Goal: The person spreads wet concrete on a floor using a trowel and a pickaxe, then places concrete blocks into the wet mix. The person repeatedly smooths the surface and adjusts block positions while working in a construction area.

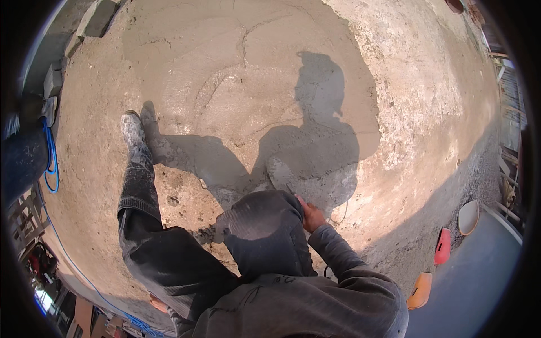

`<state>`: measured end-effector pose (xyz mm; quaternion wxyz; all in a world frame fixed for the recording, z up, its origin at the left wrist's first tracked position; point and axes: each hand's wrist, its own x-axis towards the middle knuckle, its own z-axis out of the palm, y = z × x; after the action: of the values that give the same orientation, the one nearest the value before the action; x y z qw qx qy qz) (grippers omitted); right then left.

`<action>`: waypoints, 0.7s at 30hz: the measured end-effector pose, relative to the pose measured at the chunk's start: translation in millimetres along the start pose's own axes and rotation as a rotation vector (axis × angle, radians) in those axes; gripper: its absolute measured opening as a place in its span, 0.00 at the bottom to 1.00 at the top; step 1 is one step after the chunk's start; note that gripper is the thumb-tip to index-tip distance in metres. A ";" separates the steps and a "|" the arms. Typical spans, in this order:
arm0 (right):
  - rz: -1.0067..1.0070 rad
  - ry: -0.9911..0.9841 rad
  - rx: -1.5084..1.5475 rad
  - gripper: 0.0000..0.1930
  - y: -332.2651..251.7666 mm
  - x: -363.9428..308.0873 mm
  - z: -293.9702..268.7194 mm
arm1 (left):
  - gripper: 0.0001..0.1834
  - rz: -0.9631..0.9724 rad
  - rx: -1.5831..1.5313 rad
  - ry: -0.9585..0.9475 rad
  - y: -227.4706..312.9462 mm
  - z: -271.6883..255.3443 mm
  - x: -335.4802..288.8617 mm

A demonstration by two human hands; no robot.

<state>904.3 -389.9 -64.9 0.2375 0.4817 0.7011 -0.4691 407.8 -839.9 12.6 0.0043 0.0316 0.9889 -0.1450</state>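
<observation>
My right hand (311,216) is wrapped round the reddish handle of a trowel (280,173), just past my bent knee. The trowel's blade lies low over the ground, beside a broad patch of wet grey mortar (225,84) with ridges and cracks in its surface. Part of the blade falls in the shadow of my body. Only a bit of my left hand (159,303) shows beside my thigh at the lower left; its fingers are mostly hidden. My left leg stretches forward, and its dusty boot (133,127) rests near the mortar's left side.
Grey blocks (97,18) line the upper left edge. A blue hose or cord (52,160) lies along the left side. At the right, a red object (442,246), an orange one (420,291) and a pale shallow scoop-like piece (468,218) lie by a bluish-grey surface (479,276).
</observation>
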 end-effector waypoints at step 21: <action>-0.615 0.085 -0.370 0.26 -143.0 87.2 -7.2 | 0.22 0.222 -0.225 0.477 11.9 -224.5 125.2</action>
<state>739.8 -357.8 -68.8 0.1392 0.2163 0.8954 -0.3635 283.8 -756.4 222.0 -0.2092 0.1724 0.9623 -0.0212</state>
